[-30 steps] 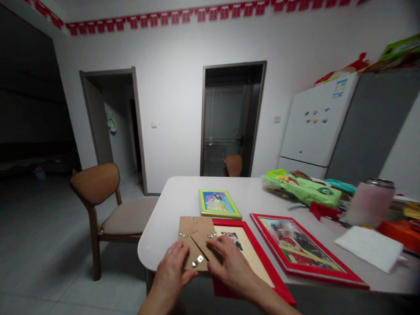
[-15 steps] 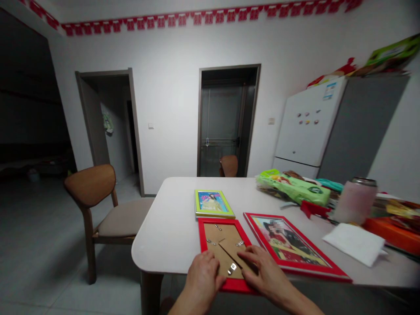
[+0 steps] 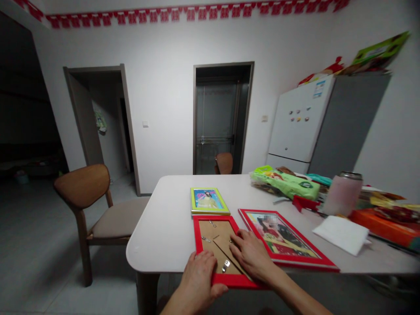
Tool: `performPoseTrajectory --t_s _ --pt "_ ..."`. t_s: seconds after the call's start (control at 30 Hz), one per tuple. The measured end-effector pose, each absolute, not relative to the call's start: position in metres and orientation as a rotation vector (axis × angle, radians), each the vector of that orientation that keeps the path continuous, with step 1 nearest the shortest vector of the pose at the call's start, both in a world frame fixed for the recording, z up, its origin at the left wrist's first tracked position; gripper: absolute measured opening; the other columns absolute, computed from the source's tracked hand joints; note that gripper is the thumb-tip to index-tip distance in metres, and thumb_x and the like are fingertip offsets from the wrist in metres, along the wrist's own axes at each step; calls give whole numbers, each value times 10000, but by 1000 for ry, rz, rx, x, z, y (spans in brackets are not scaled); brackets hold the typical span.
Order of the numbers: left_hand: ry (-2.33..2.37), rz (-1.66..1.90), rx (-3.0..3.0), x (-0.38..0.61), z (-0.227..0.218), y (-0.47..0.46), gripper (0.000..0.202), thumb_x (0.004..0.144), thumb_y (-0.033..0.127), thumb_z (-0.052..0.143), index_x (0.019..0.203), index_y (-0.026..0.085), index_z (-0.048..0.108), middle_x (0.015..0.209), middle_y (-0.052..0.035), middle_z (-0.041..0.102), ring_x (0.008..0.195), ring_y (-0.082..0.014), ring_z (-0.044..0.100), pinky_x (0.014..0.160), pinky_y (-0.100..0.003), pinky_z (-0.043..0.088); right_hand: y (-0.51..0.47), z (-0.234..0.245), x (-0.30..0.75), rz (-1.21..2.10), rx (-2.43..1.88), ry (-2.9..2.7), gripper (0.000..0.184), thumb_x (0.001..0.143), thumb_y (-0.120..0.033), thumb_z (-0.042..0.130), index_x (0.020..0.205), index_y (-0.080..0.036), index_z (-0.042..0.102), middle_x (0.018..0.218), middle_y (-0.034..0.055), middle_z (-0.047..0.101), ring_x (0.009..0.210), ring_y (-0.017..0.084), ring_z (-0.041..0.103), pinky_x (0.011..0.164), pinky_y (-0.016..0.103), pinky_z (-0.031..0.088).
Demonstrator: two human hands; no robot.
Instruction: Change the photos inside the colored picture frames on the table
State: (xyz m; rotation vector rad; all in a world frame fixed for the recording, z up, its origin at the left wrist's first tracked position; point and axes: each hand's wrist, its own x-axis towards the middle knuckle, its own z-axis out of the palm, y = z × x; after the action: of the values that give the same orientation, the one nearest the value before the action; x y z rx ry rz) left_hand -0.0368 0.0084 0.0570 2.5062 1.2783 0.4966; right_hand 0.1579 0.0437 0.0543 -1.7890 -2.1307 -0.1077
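A red picture frame (image 3: pixel 220 279) lies face down at the table's front edge, its brown backing board (image 3: pixel 210 253) showing, with small metal clips around the board and a slanted stand strip (image 3: pixel 226 254). My left hand (image 3: pixel 201 273) grips the frame's near left corner, thumb along the front rim. Across the right side rests my right hand (image 3: pixel 251 253), fingers bent, fingertips at the right clip, which they mostly cover. A metal clip (image 3: pixel 225 266) near the front shows between the hands. To the right lies another red picture frame (image 3: pixel 295 261), photo up. Behind is a yellow-green picture frame (image 3: pixel 210 201).
On the white table (image 3: pixel 157 227), the right side holds a green packet (image 3: pixel 292 183), a pink bottle (image 3: pixel 343 192), white tissue (image 3: pixel 343 234) and an orange box (image 3: pixel 377 225). A wooden chair (image 3: pixel 83 186) stands at left; a refrigerator (image 3: pixel 295 127) stands at back right.
My right hand has shifted up and forward onto the right clip, its fingers now covering it. My left thumb has moved from the board to the front rim. The view has turned slightly right.
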Motion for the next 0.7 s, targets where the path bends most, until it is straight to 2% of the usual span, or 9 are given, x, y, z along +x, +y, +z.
performPoseTrajectory --t_s 0.2,0.33,0.5,0.7 --pt "1333 480 2507 -35 63 7 471 659 412 611 1045 177 480 1105 -68 524 1010 -226 460 906 -359 321 49 52 161 -22 -1746 -2144 354 795 -335 318 753 -144 612 886 98 519 820 175 481 781 293 332" --pt "1330 503 2491 -37 57 7 508 654 410 618 1074 163 471 1159 -81 491 1066 -232 422 942 -356 285 44 50 163 -4 -1721 -2127 361 799 -340 313 840 -145 614 935 98 521 867 176 484 807 298 339" --pt "1346 488 2439 -38 55 8 551 647 387 629 1109 142 455 1199 -102 458 1093 -239 400 955 -351 272 23 56 154 15 -1551 -2210 318 771 -318 385 1001 -218 581 1129 91 484 1035 220 418 876 361 312" --pt "1362 473 2418 -36 65 5 490 658 380 613 1071 159 470 1101 -82 519 1016 -231 457 895 -334 334 -4 70 138 165 -1262 -2409 273 785 -274 375 878 -284 631 1025 45 528 978 193 432 844 356 337"
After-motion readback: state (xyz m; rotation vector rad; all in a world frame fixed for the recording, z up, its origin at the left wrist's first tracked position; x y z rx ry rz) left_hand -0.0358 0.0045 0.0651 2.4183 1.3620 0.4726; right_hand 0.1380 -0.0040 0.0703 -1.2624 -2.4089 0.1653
